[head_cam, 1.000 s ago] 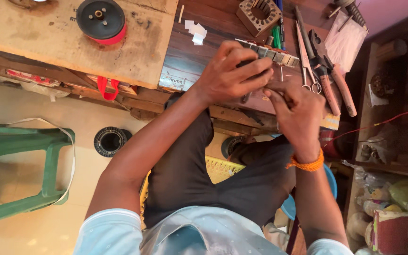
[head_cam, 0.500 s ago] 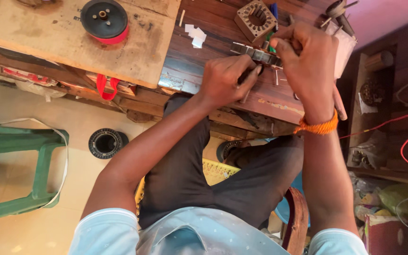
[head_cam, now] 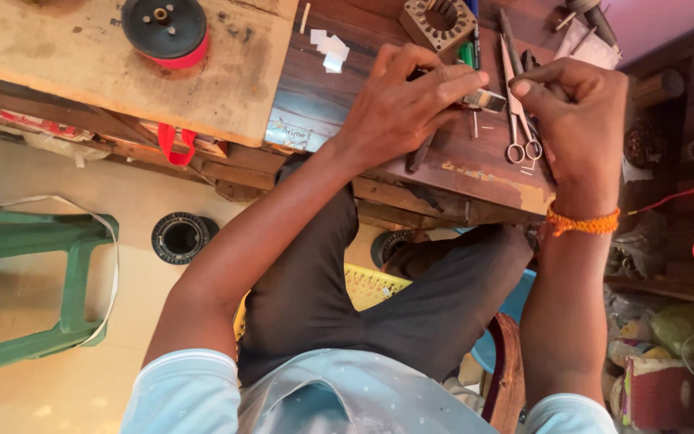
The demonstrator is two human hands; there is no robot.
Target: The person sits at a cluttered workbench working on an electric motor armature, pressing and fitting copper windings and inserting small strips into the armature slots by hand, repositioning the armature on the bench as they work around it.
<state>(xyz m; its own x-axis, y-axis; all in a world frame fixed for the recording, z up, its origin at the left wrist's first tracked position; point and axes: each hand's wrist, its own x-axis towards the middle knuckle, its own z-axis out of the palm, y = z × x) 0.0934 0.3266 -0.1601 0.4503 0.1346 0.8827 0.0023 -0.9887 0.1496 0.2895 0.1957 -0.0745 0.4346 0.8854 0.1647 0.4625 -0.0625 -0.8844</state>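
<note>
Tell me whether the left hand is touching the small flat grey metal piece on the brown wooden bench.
Touching. The head view shows the left hand with its fingertips pressed on the small grey metal piece, no gap between them.

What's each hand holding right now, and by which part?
The left hand pins a small silvery metal piece to the workbench, fingertips on its left end. The right hand has thumb and forefinger pinched together; anything between them is too small to tell.

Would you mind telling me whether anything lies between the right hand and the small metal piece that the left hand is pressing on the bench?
Nothing visible blocks it. The right hand and left hand flank the small metal piece; the scissors lie flat just beside it.
</note>
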